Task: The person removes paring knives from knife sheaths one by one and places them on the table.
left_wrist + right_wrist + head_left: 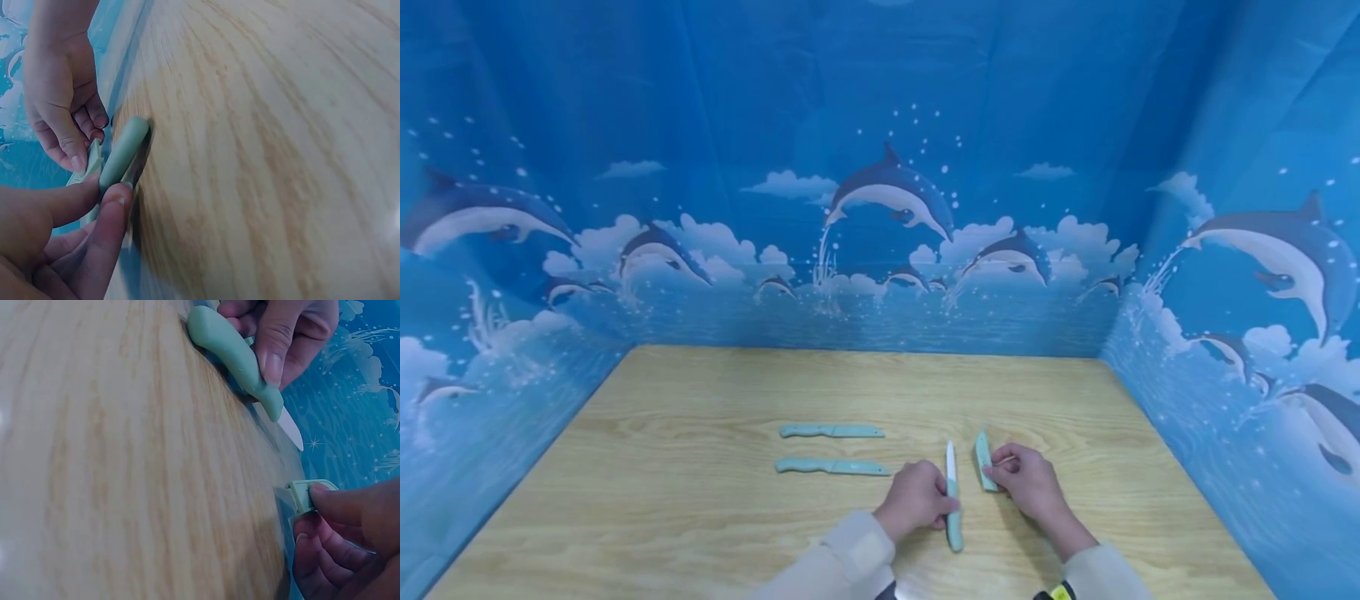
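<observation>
The left hand pinches a slim knife with a mint-green handle and white blade, the tip pointing away from the wearer. To its right, the right hand pinches a narrow mint-green sheath, apart from the blade. Only the head view shows the mint-green sheathed knives left of the left hand, on the pale wood-grain table; the right wrist view bares the blade (fingers crowd the left wrist view). Count: two sheathed knives, one unsheathed, one loose sheath.
</observation>
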### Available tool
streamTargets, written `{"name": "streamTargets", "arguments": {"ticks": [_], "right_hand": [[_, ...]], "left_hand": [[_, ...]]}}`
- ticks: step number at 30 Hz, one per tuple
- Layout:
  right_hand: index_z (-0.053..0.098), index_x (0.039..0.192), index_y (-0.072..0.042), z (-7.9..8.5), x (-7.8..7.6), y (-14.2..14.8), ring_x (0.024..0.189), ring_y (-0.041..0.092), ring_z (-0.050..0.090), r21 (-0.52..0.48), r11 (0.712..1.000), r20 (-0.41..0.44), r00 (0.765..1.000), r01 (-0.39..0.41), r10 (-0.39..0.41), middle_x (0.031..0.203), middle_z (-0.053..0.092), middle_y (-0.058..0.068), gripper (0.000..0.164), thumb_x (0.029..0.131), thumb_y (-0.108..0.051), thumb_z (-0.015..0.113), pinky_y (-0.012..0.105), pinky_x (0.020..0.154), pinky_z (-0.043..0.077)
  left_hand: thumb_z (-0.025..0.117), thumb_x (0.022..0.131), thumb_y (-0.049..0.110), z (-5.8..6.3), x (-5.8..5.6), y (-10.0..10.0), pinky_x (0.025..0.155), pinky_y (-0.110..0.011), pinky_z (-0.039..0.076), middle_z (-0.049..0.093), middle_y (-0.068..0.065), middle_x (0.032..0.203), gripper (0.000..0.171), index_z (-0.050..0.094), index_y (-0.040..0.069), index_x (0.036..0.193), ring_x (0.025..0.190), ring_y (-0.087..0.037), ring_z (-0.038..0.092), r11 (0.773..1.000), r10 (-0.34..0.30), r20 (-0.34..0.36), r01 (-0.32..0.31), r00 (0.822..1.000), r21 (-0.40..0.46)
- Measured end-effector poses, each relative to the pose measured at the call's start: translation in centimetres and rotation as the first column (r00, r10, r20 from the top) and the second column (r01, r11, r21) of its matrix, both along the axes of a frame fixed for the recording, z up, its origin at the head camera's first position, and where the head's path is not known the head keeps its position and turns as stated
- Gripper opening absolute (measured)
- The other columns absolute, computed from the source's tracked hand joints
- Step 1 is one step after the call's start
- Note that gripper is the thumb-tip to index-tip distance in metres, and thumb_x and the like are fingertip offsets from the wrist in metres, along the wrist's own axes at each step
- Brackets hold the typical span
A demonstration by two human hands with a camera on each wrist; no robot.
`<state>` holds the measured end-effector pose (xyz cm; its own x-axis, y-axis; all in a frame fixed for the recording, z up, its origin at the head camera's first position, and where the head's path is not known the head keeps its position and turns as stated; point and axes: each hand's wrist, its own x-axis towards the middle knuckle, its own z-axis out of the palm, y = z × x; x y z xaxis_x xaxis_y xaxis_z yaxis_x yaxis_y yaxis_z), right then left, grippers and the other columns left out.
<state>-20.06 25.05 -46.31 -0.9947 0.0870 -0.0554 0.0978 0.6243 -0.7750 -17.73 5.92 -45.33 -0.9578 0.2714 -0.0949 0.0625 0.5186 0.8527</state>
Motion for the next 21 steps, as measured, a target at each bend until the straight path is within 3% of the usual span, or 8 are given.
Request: {"name": "streamTargets", "arguments": {"ticks": [13,21], "right_hand": [[0.064,0.096,0.000,0.05,0.21,-0.03,0.061,0.014,0.059,0.027,0.999,-0.017,1.000,-0.026,0.027,0.070,0.064,0.002,0.020,0.083,-0.010,0.075,0.026,0.052,0.049],[0.064,0.096,-0.001,-0.02,0.34,0.07,0.060,0.014,0.058,0.058,0.998,-0.004,1.000,-0.024,0.025,0.069,0.063,0.002,0.019,0.082,-0.009,0.075,0.027,0.054,0.048]], "left_hand": [[0.079,0.079,0.007,-0.08,0.10,0.47,0.039,-0.017,0.045,0.056,0.000,0.044,0.028,0.059,0.007,0.059,0.037,-0.008,0.052,0.989,-0.035,-0.025,0.031,0.999,-0.147],[0.076,0.081,0.003,-0.47,0.13,0.75,0.038,-0.018,0.048,0.056,-0.001,0.048,0.027,0.057,0.005,0.062,0.038,-0.010,0.055,0.999,-0.033,-0.010,0.033,0.999,-0.041]]}}
